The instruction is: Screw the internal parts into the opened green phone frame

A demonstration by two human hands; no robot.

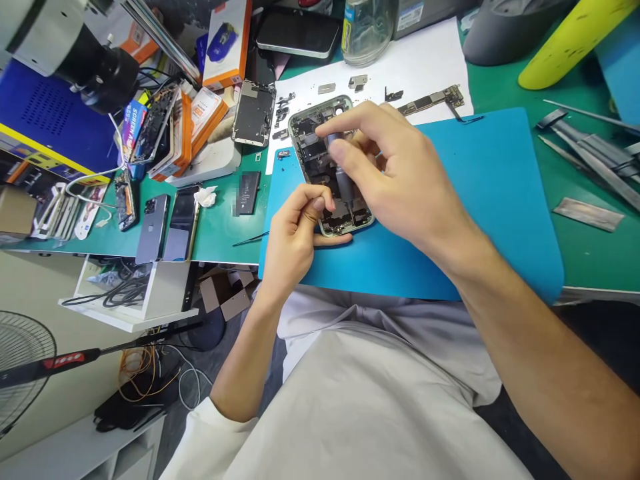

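Observation:
An opened phone housing [313,143] with a pale green frame lies on the blue mat [425,260], its inner parts exposed. My right hand [395,167] grips a grey screwdriver [345,190] whose tip points down at the lower end of the housing. The index finger of that hand reaches over the screwdriver's top. At the housing's lower left edge, my left hand [295,230] is closed, thumb and index finger curled together. One of its fingers stretches along the bottom edge, steadying the housing. Part of the housing is hidden behind my right hand.
White paper [450,53] behind the mat carries small metal parts and a logic board [425,100]. A battery [249,193], a detached screen [254,113] and two phones lie left. Tweezers [590,153] lie right. A glass jar [367,33] stands at the back.

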